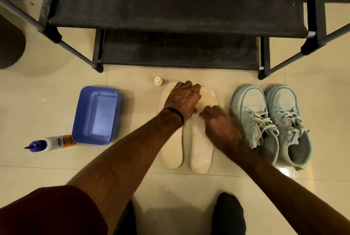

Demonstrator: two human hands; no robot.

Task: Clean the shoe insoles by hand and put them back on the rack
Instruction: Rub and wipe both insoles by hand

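Observation:
Two cream insoles lie side by side on the floor tiles in front of the black rack [176,16]. My left hand [182,98] lies across the toe ends of both, fingers spread flat, mostly over the left insole [172,151]. My right hand [217,123] presses its bent fingers on the middle of the right insole [200,151], whose surface looks streaked and wet. A pair of pale blue sneakers [270,121] stands just right of the insoles.
A blue plastic tub [96,115] sits on the floor to the left, with a glue-like bottle [49,142] lying beside it. A small white cap [158,80] stands near the insole toes. My dark-socked feet [227,214] are at the bottom edge.

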